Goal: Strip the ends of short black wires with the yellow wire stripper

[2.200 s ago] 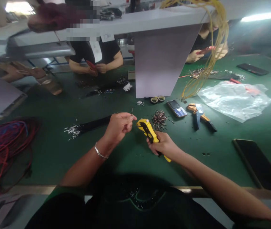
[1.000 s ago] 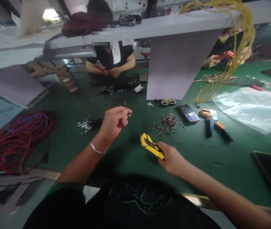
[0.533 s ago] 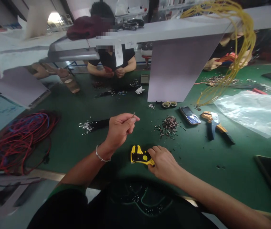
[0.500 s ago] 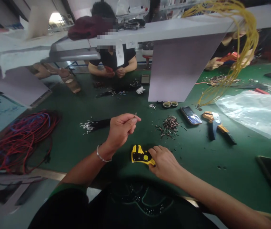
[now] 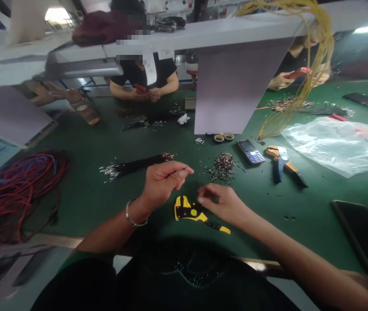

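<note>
The wire stripper [image 5: 192, 211] lies on the table [image 5: 106, 142], between both hands.

A wiring workshop: green bench [image 5: 112, 142] strewn with wire coils [image 5: 12, 190], crimp terminals [image 5: 222, 164] (co-workers opposite).

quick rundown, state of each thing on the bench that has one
left hand: pinching a thin wire piece
right hand: empty, fingers curled, above the tool
yellow wire stripper: lying flat on the mat
phone: face up, screen lit
orange-blue stripper: lying unused
</note>
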